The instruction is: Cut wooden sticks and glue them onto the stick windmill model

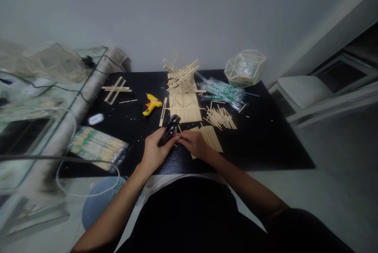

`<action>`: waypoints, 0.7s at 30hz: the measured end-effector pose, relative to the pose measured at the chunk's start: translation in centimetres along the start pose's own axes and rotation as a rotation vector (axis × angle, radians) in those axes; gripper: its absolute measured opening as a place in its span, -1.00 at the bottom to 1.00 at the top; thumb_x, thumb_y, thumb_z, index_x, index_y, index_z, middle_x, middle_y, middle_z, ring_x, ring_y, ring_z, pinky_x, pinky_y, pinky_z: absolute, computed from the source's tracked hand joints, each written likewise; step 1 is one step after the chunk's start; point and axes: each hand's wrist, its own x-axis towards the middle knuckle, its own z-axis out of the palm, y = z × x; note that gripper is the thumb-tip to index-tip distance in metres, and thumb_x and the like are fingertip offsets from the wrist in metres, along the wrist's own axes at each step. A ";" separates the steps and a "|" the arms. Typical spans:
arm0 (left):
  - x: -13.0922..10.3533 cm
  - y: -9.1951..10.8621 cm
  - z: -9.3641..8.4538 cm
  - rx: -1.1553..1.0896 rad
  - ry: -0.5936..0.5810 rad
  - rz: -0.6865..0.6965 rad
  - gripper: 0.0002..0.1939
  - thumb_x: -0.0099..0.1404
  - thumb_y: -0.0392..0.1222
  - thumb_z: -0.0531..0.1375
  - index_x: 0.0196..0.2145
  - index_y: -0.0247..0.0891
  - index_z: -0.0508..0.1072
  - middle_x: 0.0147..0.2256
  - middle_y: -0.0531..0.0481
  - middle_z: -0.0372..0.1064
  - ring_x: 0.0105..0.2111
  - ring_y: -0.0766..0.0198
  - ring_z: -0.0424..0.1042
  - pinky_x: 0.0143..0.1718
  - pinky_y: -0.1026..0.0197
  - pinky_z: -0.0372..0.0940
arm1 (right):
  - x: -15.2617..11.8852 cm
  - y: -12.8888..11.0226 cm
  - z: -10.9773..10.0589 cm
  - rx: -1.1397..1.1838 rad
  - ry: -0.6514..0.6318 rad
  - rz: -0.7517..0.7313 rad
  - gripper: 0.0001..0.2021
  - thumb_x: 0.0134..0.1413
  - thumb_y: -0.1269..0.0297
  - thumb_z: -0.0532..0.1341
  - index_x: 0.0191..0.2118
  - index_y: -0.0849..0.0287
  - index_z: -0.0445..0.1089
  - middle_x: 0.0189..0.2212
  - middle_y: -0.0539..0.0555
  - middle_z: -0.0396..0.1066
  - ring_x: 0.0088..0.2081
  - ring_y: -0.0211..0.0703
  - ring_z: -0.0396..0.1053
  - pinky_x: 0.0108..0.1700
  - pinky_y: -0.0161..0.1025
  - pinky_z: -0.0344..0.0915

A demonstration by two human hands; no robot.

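Note:
My left hand (155, 148) is closed around a black hand tool (169, 130), which points up and away from me. Its fingertips meet those of my right hand (195, 142), closed in a pinch on something too small to make out, perhaps a thin stick. Under and beside my right hand lies a row of flat wooden sticks (212, 136). Farther back, a wooden panel (186, 113) bears a pile of crossed sticks (183, 72). A heap of short sticks (222, 118) is to the right of the panel.
A yellow glue gun (152, 104), crossed sticks (116, 89), a white case (96, 119) and packaged sticks (99, 146) lie left on the black table (260, 142). Plastic wrappers (224, 92) and a stick polyhedron (245, 67) are at back right. A white cable loops at left.

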 end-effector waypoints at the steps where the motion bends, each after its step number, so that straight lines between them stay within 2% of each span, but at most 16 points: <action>1: -0.1 -0.1 0.0 0.000 0.003 -0.002 -0.80 0.34 -0.04 0.37 -0.29 -0.23 0.59 -0.31 0.02 0.57 -0.32 0.25 0.50 -0.21 0.24 0.36 | 0.0 0.0 0.0 -0.002 0.002 -0.008 -0.81 0.45 0.31 0.19 -0.21 0.16 0.54 -0.36 0.05 0.53 -0.36 -0.18 0.42 -0.23 -0.28 0.31; 11: 0.2 -0.3 0.6 -0.262 0.034 -0.242 -0.72 0.20 0.00 0.44 -0.34 -0.27 0.58 -0.44 0.05 0.51 -0.44 0.27 0.46 -0.31 0.25 0.37 | 0.1 0.8 0.8 0.001 0.036 -0.077 -0.83 0.45 0.30 0.21 -0.21 0.17 0.52 -0.34 0.05 0.52 -0.33 -0.19 0.44 -0.20 -0.30 0.34; 21: 0.3 -0.7 0.9 -0.372 0.026 -0.279 -0.71 0.18 0.00 0.45 -0.34 -0.28 0.55 -0.44 0.05 0.49 -0.48 0.29 0.45 -0.35 0.24 0.40 | 0.2 0.9 1.1 0.004 0.009 -0.046 -0.77 0.49 0.23 0.16 -0.21 0.15 0.51 -0.35 0.05 0.50 -0.33 -0.17 0.43 -0.17 -0.27 0.35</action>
